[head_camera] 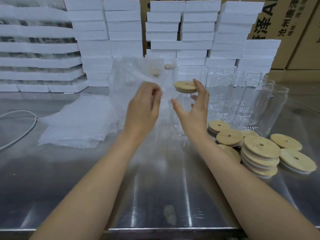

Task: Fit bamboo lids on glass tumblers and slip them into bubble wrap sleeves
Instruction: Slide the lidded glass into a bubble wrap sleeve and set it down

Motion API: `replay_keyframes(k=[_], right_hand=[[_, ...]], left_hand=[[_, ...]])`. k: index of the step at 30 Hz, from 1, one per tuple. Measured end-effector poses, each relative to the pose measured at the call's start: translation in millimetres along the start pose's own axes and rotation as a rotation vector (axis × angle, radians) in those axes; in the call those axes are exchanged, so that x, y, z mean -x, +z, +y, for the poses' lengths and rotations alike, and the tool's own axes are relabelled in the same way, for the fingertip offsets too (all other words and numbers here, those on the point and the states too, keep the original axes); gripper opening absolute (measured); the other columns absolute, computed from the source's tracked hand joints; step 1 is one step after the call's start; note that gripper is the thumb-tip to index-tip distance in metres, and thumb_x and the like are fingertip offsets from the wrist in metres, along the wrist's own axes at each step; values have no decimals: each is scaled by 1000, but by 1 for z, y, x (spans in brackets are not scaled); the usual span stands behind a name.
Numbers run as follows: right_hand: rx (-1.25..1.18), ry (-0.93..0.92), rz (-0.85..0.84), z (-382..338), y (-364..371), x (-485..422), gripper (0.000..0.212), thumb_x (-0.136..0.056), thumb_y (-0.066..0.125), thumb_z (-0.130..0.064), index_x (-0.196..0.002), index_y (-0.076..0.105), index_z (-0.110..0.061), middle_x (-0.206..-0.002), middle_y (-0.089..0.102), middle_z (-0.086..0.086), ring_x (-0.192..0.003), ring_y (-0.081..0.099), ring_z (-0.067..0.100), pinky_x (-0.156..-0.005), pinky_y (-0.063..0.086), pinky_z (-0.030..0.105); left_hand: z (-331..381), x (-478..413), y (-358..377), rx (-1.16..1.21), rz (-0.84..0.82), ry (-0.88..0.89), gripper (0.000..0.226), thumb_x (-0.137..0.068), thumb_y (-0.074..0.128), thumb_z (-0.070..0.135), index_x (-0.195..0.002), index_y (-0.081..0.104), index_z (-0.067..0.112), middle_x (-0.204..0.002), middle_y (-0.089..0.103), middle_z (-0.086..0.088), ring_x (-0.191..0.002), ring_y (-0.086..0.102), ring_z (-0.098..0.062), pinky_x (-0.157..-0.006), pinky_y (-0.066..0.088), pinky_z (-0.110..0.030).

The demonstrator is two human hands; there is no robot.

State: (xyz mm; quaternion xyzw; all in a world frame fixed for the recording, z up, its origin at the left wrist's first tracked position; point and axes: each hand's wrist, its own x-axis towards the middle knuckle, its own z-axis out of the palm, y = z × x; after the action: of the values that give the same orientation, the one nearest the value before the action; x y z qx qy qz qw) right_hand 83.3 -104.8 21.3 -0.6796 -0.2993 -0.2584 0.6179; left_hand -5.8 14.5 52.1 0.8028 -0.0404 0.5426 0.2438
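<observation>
Left hand [145,104] pinches limp bubble wrap sleeve [133,73]; right hand [194,108] grips glass tumbler [178,127] under bamboo lid [185,86] — likely slick, fragile; hold body.

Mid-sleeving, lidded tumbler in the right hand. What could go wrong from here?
1. The right hand grips the lidded tumbler only near its neck; the smooth glass could slip onto the steel table.
2. The left hand pinches the bubble wrap sleeve at one spot; its mouth may not open, and the bamboo lid could catch.
3. The right forearm passes close to the loose lids; a sweep could scatter them.
</observation>
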Motion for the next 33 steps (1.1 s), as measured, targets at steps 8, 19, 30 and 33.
replay_keyframes(k=[8, 19, 30, 33], right_hand=[[39, 48, 95, -2, -13, -7, 72, -84, 74, -26, -144, 34, -22, -139, 35, 1, -123, 46, 15, -98, 39, 21], [-58, 116, 218, 1, -15, -12, 71, -82, 74, -29, -142, 34, -31, -134, 36, -8, -115, 50, 14, -90, 44, 19], [-158, 141, 409, -8, -26, -22, 74, -82, 73, -31, -143, 32, -27, -132, 35, -12, -110, 53, 12, -97, 48, 41], [-163, 131, 399, -7, -28, -23, 74, -82, 73, -31, -143, 32, -27, -131, 35, -14, -110, 52, 14, -97, 48, 40]], left_hand=[[-14, 24, 15, -9, -912, -526, 81, -71, 79, 49, -138, 45, 17, -130, 48, 6, -108, 51, -9, -87, 39, -21], [-14, 15, 8, -209, -716, -210, 10, -85, 67, 12, -93, 73, 9, -94, 70, -6, -90, 63, -22, -83, 50, -36], [-4, 7, 1, -224, -514, -2, 22, -94, 55, 14, -109, 70, 16, -110, 69, 3, -104, 60, -15, -91, 47, -35], [-7, 13, 4, -503, -860, -114, 33, -91, 50, 29, -119, 67, 23, -127, 63, 0, -117, 55, -24, -99, 41, -36]])
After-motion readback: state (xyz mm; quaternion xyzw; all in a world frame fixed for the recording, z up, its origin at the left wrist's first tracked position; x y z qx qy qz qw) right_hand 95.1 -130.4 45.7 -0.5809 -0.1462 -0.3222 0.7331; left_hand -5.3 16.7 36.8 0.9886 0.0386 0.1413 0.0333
